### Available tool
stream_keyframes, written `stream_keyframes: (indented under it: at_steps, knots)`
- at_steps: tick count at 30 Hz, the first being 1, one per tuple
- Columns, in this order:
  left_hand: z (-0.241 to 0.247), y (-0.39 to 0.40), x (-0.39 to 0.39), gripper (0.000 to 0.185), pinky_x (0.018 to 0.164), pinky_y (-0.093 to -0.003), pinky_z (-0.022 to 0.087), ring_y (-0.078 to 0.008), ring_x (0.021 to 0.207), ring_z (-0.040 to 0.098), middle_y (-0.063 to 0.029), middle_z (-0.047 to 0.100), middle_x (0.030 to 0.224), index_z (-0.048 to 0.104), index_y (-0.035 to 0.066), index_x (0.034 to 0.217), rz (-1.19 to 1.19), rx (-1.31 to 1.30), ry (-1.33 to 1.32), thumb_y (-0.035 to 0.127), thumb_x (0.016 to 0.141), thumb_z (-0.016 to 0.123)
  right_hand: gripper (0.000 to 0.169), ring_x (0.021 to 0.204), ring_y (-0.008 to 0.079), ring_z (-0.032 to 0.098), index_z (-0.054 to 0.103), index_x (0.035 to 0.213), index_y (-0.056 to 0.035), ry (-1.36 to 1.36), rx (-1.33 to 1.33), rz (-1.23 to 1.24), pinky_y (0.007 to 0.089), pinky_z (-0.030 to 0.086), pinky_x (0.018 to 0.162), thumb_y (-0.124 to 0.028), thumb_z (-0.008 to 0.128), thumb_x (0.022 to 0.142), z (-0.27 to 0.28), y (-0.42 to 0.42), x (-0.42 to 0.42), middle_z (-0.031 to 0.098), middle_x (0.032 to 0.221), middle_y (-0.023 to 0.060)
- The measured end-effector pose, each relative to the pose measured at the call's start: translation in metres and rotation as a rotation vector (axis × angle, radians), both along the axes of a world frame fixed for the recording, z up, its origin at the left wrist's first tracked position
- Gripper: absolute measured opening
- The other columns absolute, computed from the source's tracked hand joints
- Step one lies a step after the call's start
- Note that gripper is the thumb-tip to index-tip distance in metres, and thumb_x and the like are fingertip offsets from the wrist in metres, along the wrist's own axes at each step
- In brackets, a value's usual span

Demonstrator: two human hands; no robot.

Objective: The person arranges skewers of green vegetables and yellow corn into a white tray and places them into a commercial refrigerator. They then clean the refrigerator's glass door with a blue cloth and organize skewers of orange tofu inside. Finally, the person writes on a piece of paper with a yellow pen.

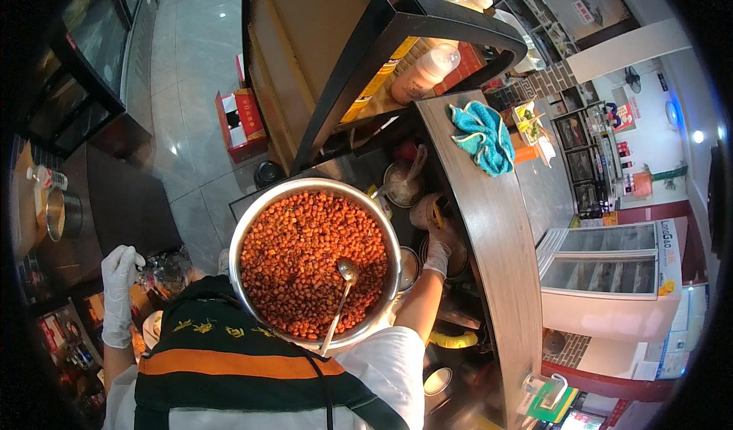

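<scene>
A wide steel bowl [236, 258] full of reddish-brown cooked beans or nuts [309, 252] is right in front of my body. A metal ladle [338, 310] rests in it, its handle leaning over the near rim. My right hand [441, 250], in a clear glove, reaches into the shadowed shelf under the counter. Its fingers are at a pale tub [422, 212] with a yellow-and-black item [438, 215]; whether they grip anything is unclear. Out to the left, my gloved left hand [121, 264] is raised with its fingers bent together and nothing visible in them.
A wooden counter [487, 224] runs along the right, bearing a teal cloth [484, 138]. A black-framed shelf unit [366, 58] with a bottle [424, 75] stands ahead. Lidded pots [408, 267] sit below the counter. A red carton [241, 124] is on the tiled floor [192, 161].
</scene>
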State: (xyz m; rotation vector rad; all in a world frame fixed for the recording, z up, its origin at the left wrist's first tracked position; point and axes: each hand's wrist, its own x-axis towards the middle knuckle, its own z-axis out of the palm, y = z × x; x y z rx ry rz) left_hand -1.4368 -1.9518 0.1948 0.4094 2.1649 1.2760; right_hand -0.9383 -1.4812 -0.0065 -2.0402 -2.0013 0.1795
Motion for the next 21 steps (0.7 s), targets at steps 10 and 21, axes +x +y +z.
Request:
stream_keyframes:
  at_steps: [10, 21]
  knots:
    - [-0.013, -0.008, -0.002, 0.029, 0.041, -0.0211, 0.020, -0.0028, 0.042, 0.030, 0.0066, 0.036, 0.048, 0.056, 0.008, 0.066, -0.017, 0.019, -0.018, 0.024, 0.090, 0.050, 0.048, 0.100, 0.0367, 0.054, 0.058, 0.109, -0.0114, -0.158, -0.264, 0.141, 0.0424, 0.044, 0.084, -0.046, 0.058, 0.076, 0.048, -0.022, -0.031, 0.058, 0.110, 0.0174]
    - [0.002, 0.000, 0.010, 0.029, 0.041, -0.0206, 0.021, -0.0023, 0.043, 0.031, 0.0064, 0.037, 0.049, 0.057, 0.008, 0.066, 0.016, -0.009, 0.000, 0.022, 0.090, 0.050, 0.037, 0.099, 0.0350, 0.054, 0.050, 0.119, -0.0122, 0.039, -0.438, 0.129, 0.0413, 0.044, 0.084, -0.019, 0.056, 0.083, 0.047, -0.024, -0.049, 0.054, 0.115, 0.0181]
